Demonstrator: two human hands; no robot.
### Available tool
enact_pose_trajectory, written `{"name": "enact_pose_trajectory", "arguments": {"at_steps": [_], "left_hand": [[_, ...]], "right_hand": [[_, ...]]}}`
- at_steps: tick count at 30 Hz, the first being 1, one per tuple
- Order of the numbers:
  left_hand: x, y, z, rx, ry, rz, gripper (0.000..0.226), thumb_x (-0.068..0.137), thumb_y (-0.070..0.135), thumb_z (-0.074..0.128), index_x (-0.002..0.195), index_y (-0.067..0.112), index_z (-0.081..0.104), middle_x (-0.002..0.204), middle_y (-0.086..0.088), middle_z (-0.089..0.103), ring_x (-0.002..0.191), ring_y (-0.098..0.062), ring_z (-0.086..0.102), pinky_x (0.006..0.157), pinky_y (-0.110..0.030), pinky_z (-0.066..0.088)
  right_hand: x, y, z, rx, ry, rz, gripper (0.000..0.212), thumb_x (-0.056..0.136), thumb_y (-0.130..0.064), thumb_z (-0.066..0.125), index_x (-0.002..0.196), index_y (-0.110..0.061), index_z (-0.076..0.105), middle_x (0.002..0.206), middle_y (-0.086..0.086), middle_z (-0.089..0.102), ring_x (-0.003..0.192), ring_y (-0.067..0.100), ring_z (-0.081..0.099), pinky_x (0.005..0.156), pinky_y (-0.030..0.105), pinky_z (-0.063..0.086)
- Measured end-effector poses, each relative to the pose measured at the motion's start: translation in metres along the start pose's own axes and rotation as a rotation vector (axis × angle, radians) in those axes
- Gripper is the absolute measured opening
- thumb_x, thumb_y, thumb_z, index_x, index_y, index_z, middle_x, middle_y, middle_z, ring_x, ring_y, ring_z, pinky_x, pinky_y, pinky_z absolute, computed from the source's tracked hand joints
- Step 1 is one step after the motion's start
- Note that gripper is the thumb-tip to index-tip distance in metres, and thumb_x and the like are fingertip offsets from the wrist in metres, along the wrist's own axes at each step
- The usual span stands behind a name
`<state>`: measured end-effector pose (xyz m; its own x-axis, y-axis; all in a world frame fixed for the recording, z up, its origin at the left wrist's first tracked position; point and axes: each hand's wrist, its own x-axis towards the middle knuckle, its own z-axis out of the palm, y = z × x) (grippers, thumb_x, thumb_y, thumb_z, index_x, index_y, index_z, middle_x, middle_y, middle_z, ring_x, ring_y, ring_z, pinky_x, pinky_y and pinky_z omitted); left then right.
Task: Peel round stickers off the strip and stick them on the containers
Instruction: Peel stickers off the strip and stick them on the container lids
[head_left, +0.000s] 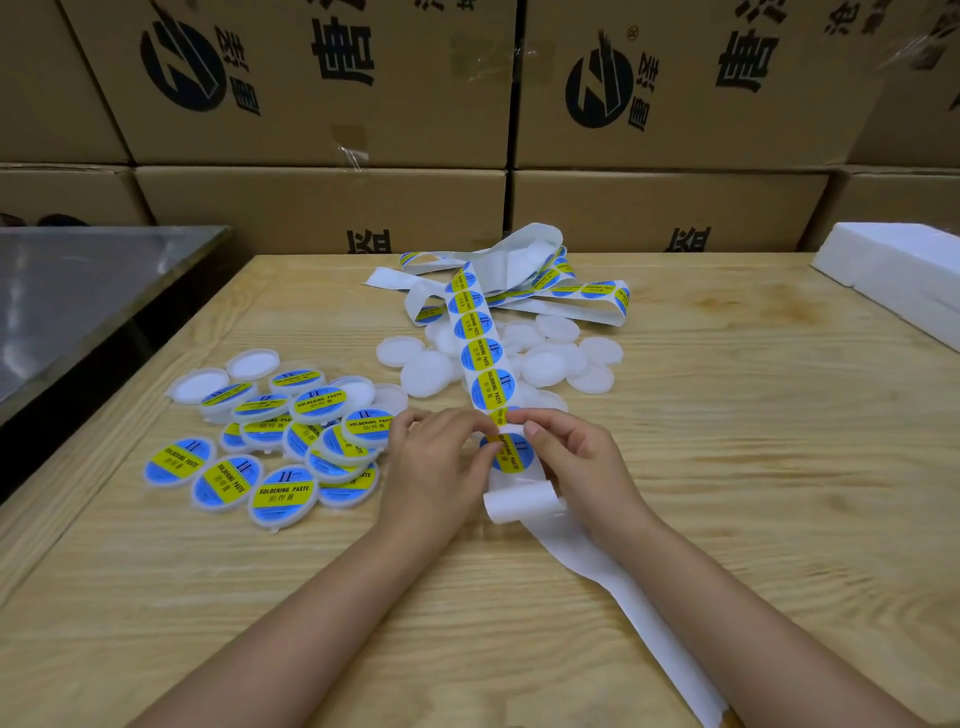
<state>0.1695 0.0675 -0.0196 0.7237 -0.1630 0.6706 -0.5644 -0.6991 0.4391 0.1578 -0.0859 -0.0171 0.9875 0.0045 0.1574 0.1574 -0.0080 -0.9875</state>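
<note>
Strip (514, 506) is pinched at 1 sticker (511, 453) by left hand (436, 467) and right hand (582, 462).

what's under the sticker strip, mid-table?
Plain white containers lie under the strip, on the table; several stick out on both sides. Any directly beneath it are covered, so their count is unknown.

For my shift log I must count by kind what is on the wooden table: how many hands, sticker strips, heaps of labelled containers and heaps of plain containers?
Hands: 2, left hand and right hand, both pinching the strip
Sticker strip: 1, as far as its tangled end shows
Heap of mostly labelled containers: 1
Heap of plain white containers: 1
Total: 5
</note>
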Motion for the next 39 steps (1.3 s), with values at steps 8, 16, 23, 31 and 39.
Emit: {"name": "enact_pose_trajectory", "arguments": {"at_steps": [8, 16, 23, 31, 39], "left_hand": [[0.0, 0.003, -0.002, -0.388, 0.001, -0.092, 0.015, 0.08, 0.006, 0.067, 0.082, 0.019, 0.059, 0.106, 0.009, 0.066, 0.103, 0.004, 0.055, 0.088, -0.013, 0.037], [0.011, 0.002, -0.004, -1.093, 0.069, -0.681, 0.013, 0.091, 0.001, 0.05, 0.083, 0.012, 0.051, 0.083, -0.007, 0.059, 0.076, -0.021, 0.058, 0.069, -0.022, 0.053], [0.007, 0.005, 0.0, -1.223, -0.133, -0.672, 0.009, 0.095, 0.009, 0.044, 0.089, 0.015, 0.047, 0.09, -0.005, 0.073, 0.088, -0.021, 0.07, 0.076, -0.028, 0.056], [0.007, 0.001, -0.001, -1.141, -0.146, -0.643, 0.008, 0.094, 0.01, 0.048, 0.088, 0.016, 0.049, 0.101, -0.01, 0.065, 0.105, -0.027, 0.064, 0.088, -0.043, 0.052], [0.006, 0.002, -0.002, -1.087, -0.168, -0.621, 0.008, 0.094, 0.011, 0.047, 0.093, 0.018, 0.052, 0.107, -0.012, 0.063, 0.104, -0.023, 0.063, 0.094, -0.049, 0.049]], "right_hand": [[0.005, -0.002, -0.003, 0.109, 0.077, 0.077, 0.036, 0.1, -0.028, 0.039, 0.098, -0.011, 0.07, 0.09, 0.003, 0.074, 0.084, 0.01, 0.067, 0.071, 0.018, 0.049], [0.006, 0.006, -0.001, -0.003, 0.12, 0.002, 0.022, 0.083, -0.026, 0.064, 0.102, -0.014, 0.068, 0.098, -0.003, 0.066, 0.094, 0.024, 0.061, 0.085, 0.043, 0.048], [0.0, 0.001, 0.005, -0.263, 0.128, -0.373, 0.022, 0.079, -0.014, 0.064, 0.099, -0.022, 0.067, 0.105, -0.013, 0.061, 0.109, 0.012, 0.056, 0.096, 0.037, 0.043], [0.001, -0.006, 0.005, -0.231, 0.211, -0.245, 0.021, 0.079, -0.005, 0.071, 0.076, -0.024, 0.063, 0.088, -0.008, 0.056, 0.082, 0.015, 0.058, 0.073, 0.028, 0.047], [0.002, -0.009, 0.001, -0.203, 0.273, -0.248, 0.024, 0.079, -0.006, 0.071, 0.071, -0.028, 0.065, 0.086, -0.006, 0.055, 0.079, 0.006, 0.056, 0.071, 0.017, 0.044]]}}
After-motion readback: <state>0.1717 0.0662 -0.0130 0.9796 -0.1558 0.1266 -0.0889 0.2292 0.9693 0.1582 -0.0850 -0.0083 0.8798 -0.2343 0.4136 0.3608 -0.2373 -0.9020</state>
